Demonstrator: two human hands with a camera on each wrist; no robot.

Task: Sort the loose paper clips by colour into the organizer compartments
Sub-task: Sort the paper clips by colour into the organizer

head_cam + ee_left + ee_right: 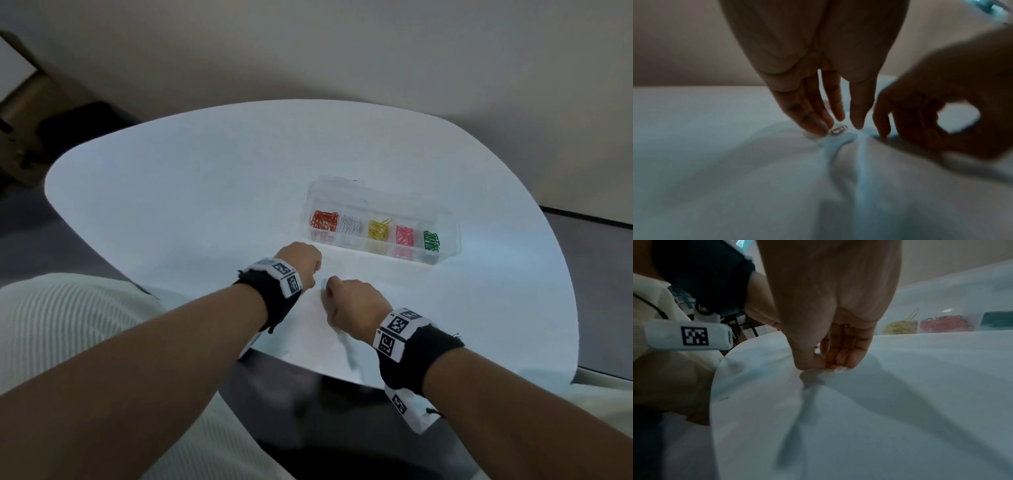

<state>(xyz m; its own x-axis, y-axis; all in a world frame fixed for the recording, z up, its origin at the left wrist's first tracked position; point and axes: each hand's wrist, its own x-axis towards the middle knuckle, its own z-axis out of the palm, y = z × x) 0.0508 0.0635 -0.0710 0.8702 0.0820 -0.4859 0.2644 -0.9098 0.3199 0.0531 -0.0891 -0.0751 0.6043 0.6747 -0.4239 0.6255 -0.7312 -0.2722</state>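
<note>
A clear organizer (346, 193) stands on the white table (205, 205), with orange (323, 221), white (350, 225), yellow (377, 230), pink (405, 235) and green clips (431, 240) each in their own compartment. My two hands are close together at the table's front. In the left wrist view, my left hand (846, 125) points its fairly straight fingers down at the table, and a pale clip (838, 130) lies between fingertip and thumb. My right hand (824, 364) pinches an orange clip (831, 366) against the table with thumb and fingers.
The organizer's lid is folded open behind the compartments. The table's rounded front edge (294, 363) lies just under my wrists, with my lap in pale ribbed fabric (68, 325) below. A wall stands behind the table.
</note>
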